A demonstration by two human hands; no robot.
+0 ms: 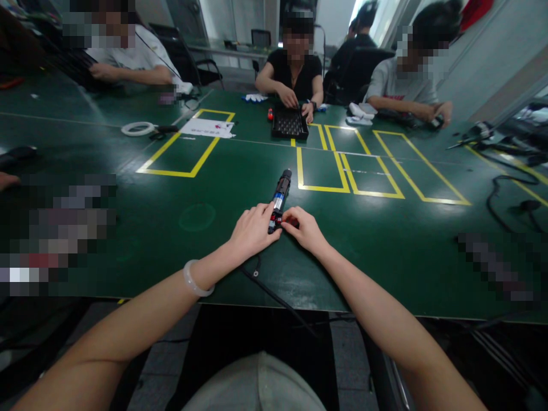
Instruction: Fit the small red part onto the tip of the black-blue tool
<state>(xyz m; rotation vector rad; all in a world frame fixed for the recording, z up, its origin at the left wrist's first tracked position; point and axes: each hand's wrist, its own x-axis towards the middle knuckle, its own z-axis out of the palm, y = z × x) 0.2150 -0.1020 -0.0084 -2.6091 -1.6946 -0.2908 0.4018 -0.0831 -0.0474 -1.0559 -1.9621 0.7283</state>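
The left hand (253, 229) and the right hand (303, 226) meet at the near end of a black tool (279, 193) with a blue band. The fingertips of both are closed on that end from either side, wrists resting low on the green worktop (385, 240). The tool lies flat in the middle of the worktop, its far tip pointing away toward the yellow tape boxes (325, 168). A dark cable (274, 294) trails from beneath the hands and drops over the near edge. As I judge it, the grip is only a fingertip pinch on one end, so the round body could roll or pivot sideways. The hanging cable could also drag the tool nearward if it catches. A pale bracelet (197, 281) sits on the left wrist. Far across, a black compartment tray (290, 123) lies before another person's hands; what its cells hold is too small to tell. A white ring (137, 128) and a paper sheet (208, 127) lie far left.
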